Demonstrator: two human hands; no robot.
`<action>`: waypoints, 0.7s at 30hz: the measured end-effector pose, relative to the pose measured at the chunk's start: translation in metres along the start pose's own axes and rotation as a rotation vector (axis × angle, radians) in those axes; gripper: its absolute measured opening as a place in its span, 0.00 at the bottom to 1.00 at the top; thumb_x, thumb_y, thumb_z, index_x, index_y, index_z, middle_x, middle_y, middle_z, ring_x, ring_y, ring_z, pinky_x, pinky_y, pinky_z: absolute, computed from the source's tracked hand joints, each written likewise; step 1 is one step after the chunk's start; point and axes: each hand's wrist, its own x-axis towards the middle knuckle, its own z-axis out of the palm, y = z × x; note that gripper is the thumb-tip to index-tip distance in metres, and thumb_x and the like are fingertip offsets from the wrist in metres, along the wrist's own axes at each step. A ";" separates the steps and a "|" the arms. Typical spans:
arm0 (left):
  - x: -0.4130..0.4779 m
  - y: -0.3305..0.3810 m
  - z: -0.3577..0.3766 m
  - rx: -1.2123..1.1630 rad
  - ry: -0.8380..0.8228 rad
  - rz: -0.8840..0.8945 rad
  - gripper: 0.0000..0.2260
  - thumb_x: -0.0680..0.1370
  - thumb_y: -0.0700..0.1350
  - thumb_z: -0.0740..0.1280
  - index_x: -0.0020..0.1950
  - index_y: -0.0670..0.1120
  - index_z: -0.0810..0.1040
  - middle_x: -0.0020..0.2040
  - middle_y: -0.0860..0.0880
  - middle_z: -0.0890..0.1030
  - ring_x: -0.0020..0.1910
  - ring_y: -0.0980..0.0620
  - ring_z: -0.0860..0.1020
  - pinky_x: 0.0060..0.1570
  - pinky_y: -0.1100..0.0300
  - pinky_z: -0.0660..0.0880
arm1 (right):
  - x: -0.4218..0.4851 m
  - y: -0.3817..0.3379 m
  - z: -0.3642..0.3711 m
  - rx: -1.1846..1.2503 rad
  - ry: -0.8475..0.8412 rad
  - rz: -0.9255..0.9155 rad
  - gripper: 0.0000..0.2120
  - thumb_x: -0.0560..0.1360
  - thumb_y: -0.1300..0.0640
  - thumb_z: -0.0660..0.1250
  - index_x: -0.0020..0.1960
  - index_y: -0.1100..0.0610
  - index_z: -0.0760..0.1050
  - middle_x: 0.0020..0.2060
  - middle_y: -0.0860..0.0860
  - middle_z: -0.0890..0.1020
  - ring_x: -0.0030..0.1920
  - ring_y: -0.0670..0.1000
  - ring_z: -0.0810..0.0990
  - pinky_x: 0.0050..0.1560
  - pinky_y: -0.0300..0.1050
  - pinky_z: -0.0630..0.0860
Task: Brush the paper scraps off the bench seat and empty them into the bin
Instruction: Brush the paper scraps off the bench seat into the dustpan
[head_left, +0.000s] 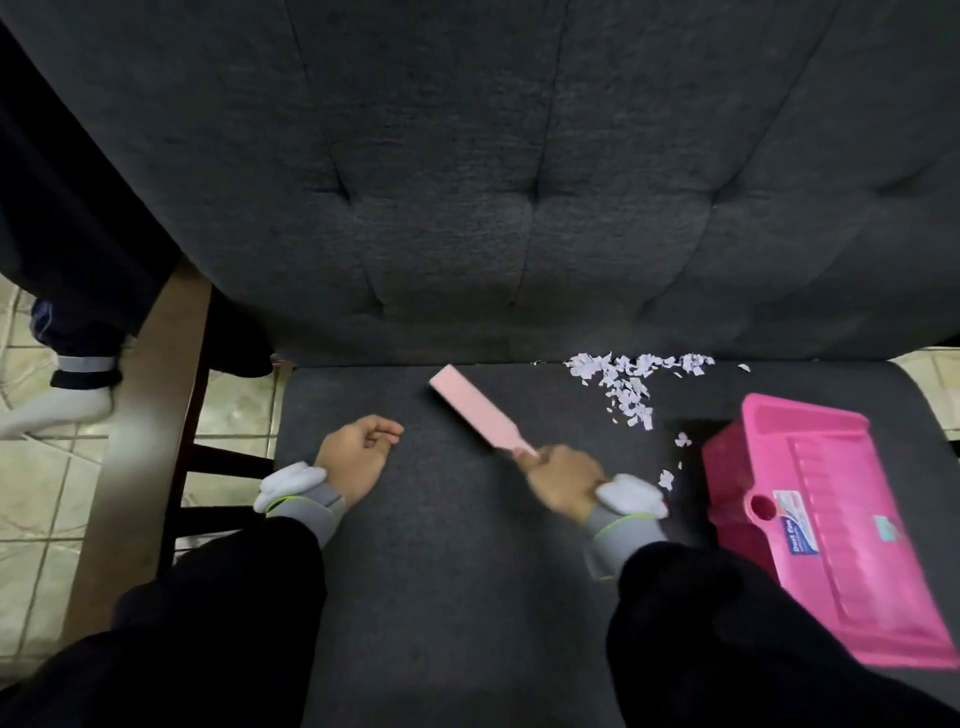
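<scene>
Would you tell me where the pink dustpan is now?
Head view: the dustpan lies on the bench seat at right, beside the right hand, below the paper scraps.

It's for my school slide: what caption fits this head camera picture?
Right hand holds a pink brush by paper scraps on the bench seat, a pink dustpan lying alongside.

You have bare dark surface (457, 597) through the middle and along the near edge. The backrest (519, 182) walls off the far side. A pink dustpan (841, 519) fills the right end, and scraps (628, 384) lie scattered between it and the backrest.
</scene>
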 end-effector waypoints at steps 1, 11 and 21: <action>-0.001 0.001 0.001 -0.003 0.004 0.001 0.11 0.76 0.35 0.60 0.50 0.44 0.80 0.44 0.50 0.81 0.42 0.56 0.76 0.40 0.83 0.65 | 0.001 -0.001 0.010 0.026 -0.031 -0.003 0.23 0.79 0.41 0.53 0.59 0.56 0.77 0.59 0.58 0.79 0.61 0.60 0.76 0.57 0.45 0.71; -0.019 0.012 0.019 -0.006 0.000 0.042 0.11 0.75 0.33 0.61 0.49 0.44 0.80 0.44 0.48 0.82 0.48 0.52 0.79 0.42 0.79 0.66 | 0.001 0.116 -0.020 0.238 0.208 0.315 0.23 0.80 0.43 0.52 0.61 0.56 0.76 0.61 0.59 0.78 0.62 0.61 0.75 0.59 0.47 0.70; -0.029 0.017 0.032 -0.020 0.028 0.001 0.10 0.76 0.34 0.61 0.49 0.45 0.80 0.46 0.46 0.84 0.49 0.51 0.79 0.44 0.70 0.68 | -0.008 0.019 0.023 0.260 -0.005 -0.039 0.20 0.80 0.44 0.53 0.55 0.57 0.77 0.57 0.59 0.80 0.59 0.60 0.76 0.54 0.45 0.71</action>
